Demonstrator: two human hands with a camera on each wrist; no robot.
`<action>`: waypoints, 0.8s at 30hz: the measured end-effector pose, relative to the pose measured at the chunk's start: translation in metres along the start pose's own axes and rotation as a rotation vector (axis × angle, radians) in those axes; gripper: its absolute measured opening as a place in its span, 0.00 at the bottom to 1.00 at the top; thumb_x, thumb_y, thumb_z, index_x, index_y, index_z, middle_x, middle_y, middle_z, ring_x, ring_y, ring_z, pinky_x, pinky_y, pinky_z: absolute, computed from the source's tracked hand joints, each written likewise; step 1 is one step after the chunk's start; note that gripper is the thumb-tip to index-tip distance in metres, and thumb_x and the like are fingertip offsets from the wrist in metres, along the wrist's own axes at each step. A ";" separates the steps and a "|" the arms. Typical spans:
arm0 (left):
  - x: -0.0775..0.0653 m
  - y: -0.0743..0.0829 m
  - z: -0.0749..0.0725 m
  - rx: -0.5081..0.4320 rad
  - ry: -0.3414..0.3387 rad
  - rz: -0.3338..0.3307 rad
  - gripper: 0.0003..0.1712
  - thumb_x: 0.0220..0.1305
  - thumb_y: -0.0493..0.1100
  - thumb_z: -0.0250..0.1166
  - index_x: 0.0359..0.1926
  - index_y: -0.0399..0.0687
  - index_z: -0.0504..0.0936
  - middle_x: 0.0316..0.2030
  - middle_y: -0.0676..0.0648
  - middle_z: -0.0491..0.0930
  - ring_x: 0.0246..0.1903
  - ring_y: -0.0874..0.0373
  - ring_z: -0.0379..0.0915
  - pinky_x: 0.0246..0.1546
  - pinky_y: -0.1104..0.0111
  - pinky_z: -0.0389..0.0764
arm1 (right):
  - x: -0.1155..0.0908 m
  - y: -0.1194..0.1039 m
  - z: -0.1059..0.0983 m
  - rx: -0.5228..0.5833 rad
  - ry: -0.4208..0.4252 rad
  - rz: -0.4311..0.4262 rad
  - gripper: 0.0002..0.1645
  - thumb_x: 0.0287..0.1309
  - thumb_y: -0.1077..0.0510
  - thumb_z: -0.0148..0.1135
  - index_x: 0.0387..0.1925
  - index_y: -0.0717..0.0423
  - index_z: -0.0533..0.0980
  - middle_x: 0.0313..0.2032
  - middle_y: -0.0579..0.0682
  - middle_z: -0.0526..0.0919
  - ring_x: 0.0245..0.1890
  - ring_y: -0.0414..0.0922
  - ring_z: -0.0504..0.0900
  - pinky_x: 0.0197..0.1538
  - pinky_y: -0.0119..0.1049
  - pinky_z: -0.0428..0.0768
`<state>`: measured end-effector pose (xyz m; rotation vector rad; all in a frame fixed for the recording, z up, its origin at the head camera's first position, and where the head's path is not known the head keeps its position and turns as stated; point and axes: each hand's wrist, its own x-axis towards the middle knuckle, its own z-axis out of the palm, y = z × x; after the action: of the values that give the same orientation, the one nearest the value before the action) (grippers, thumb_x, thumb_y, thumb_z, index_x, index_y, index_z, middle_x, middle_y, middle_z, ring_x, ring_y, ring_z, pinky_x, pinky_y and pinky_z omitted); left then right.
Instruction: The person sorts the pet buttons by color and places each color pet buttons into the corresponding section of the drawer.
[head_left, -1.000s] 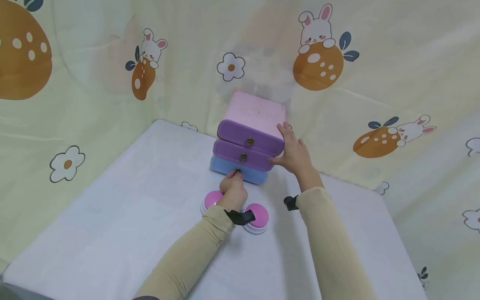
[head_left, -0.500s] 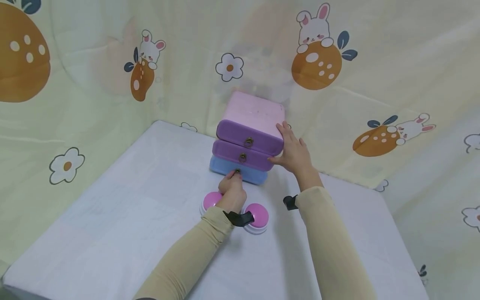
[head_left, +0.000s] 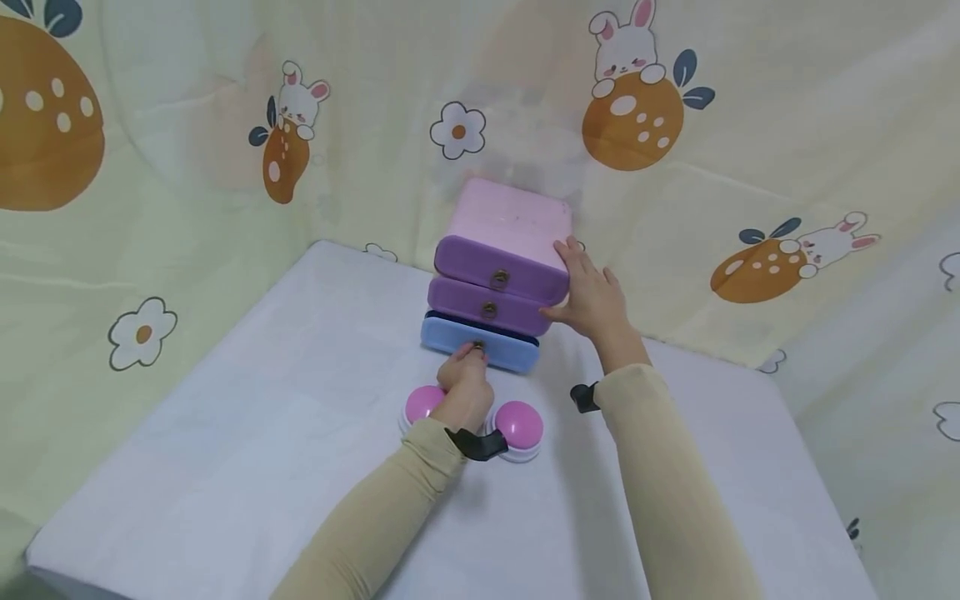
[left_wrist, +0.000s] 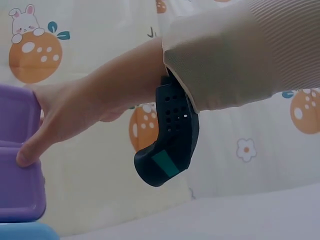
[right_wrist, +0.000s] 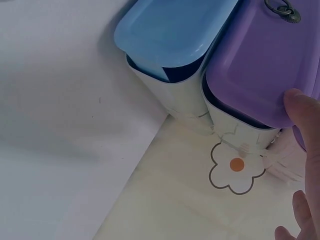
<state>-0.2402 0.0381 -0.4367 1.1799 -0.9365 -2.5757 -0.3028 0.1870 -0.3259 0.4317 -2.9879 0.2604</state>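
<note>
A small chest of drawers with a pink top [head_left: 513,212] stands at the far side of the table in the head view. Two purple drawers [head_left: 487,265] sit above a blue drawer [head_left: 442,336], which stands slightly out, a dark gap showing above its front. My left hand [head_left: 467,390] pinches the blue drawer's small metal ring handle [head_left: 478,345]. Against the chest's right side rests my right hand [head_left: 596,304], fingers extended along the side and thumb on the middle drawer's edge. The right wrist view shows that thumb [right_wrist: 302,107] touching the purple front, with the blue drawer [right_wrist: 170,30] partly out.
Two pink dome buttons on white bases stand before the chest: the left button [head_left: 422,402] is partly behind my left hand, the right button [head_left: 519,425] beside my wrist. A patterned curtain [head_left: 375,183] hangs behind the white table [head_left: 247,417].
The blue drawer has come slightly toward me with my left hand on its handle, opening a dark gap above it. My right hand stays on the chest's side.
</note>
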 end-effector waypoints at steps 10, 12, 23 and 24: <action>-0.003 0.002 -0.007 0.031 -0.021 -0.035 0.19 0.53 0.24 0.59 0.47 0.35 0.82 0.48 0.37 0.82 0.42 0.52 0.79 0.53 0.63 0.78 | 0.002 -0.001 0.002 0.026 -0.027 0.018 0.69 0.43 0.44 0.75 0.75 0.39 0.37 0.76 0.46 0.35 0.75 0.52 0.45 0.70 0.64 0.45; -0.004 0.002 -0.007 0.032 -0.023 -0.033 0.19 0.53 0.24 0.59 0.47 0.35 0.82 0.48 0.37 0.82 0.43 0.52 0.79 0.53 0.63 0.78 | 0.002 -0.001 0.002 0.027 -0.029 0.022 0.69 0.43 0.44 0.75 0.74 0.38 0.37 0.76 0.45 0.35 0.75 0.52 0.45 0.70 0.64 0.45; -0.009 0.001 -0.012 0.016 -0.031 -0.050 0.21 0.54 0.23 0.58 0.50 0.35 0.81 0.52 0.36 0.80 0.51 0.50 0.78 0.55 0.63 0.78 | 0.003 -0.001 0.002 0.037 -0.030 0.023 0.69 0.43 0.44 0.75 0.74 0.38 0.36 0.76 0.45 0.34 0.74 0.54 0.47 0.70 0.64 0.45; -0.009 0.001 -0.013 0.014 -0.033 -0.053 0.21 0.54 0.23 0.57 0.50 0.34 0.81 0.53 0.36 0.79 0.52 0.50 0.77 0.55 0.63 0.78 | 0.003 -0.001 0.002 0.039 -0.029 0.023 0.69 0.43 0.44 0.75 0.74 0.38 0.36 0.76 0.45 0.34 0.74 0.54 0.47 0.70 0.64 0.45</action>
<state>-0.2247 0.0350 -0.4364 1.1844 -0.9435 -2.6423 -0.3055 0.1852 -0.3278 0.4089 -3.0221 0.3170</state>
